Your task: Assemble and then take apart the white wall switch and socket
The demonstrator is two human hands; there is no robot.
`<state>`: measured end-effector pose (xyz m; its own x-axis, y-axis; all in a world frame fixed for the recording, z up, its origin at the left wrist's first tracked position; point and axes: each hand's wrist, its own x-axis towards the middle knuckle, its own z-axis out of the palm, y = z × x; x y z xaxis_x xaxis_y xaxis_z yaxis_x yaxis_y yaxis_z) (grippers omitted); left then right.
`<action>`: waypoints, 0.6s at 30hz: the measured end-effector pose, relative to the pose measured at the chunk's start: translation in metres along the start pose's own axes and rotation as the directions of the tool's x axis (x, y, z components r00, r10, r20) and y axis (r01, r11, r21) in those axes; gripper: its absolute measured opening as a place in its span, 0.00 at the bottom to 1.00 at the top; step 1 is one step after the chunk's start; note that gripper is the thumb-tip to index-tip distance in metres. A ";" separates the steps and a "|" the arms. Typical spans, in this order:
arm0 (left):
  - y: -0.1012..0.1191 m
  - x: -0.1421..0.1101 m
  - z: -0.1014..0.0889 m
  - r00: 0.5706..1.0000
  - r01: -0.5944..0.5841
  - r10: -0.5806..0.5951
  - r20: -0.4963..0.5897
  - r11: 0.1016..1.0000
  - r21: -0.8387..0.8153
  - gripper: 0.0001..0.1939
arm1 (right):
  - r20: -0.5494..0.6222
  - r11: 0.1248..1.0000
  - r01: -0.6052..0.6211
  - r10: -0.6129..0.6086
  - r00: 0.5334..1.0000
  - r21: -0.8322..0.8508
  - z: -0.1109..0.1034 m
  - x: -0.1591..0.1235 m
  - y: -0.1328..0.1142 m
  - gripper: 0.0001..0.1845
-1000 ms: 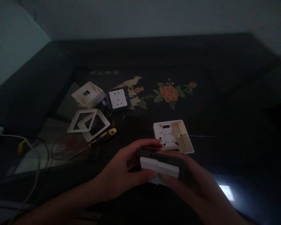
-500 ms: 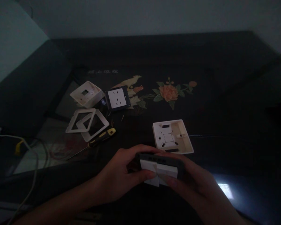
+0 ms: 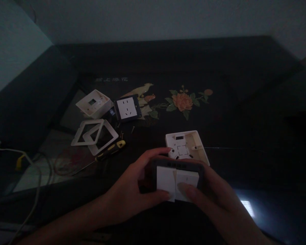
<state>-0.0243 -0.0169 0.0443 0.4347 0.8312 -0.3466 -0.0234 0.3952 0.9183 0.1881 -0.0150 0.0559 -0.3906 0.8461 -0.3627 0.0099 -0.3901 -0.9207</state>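
Observation:
A light switch (image 3: 166, 178) with a dark frame and two white rockers is held up in front of me, its face tilted toward the camera. My left hand (image 3: 135, 183) grips its left side, thumb on the lower edge of the left rocker and index finger stretched over the top. Around the right side, my right hand (image 3: 216, 194) is closed on it, thumb pressing the right rocker. Just behind the switch lies a white mounting box (image 3: 200, 144), open side up, its near edge partly hidden by the switch and my fingers.
To the left lie a second white box (image 3: 102, 105), a socket module (image 3: 127, 109), two white cover frames (image 3: 109, 132), several small screws (image 3: 133, 129) and a yellow-black screwdriver (image 3: 114, 149). A pale cable (image 3: 39, 183) runs along the left. The dark tabletop (image 3: 232, 112) is glossy.
The switch has moved slightly up and right and tilted to show more of its face. My left index finger has lifted off its top edge, and my right thumb has shifted onto the right rocker.

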 end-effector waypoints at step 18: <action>0.007 0.007 -0.012 0.999 -0.005 -0.002 -0.051 0.991 -0.132 0.27 | -0.077 0.708 0.264 -0.410 0.909 -0.656 -0.035 -0.004 0.007 0.22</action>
<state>-0.0322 -0.0038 0.0464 0.3887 0.8491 -0.3577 -0.1440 0.4394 0.8867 0.2217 -0.0080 0.0459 -0.2880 0.9569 0.0367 0.5076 0.1851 -0.8415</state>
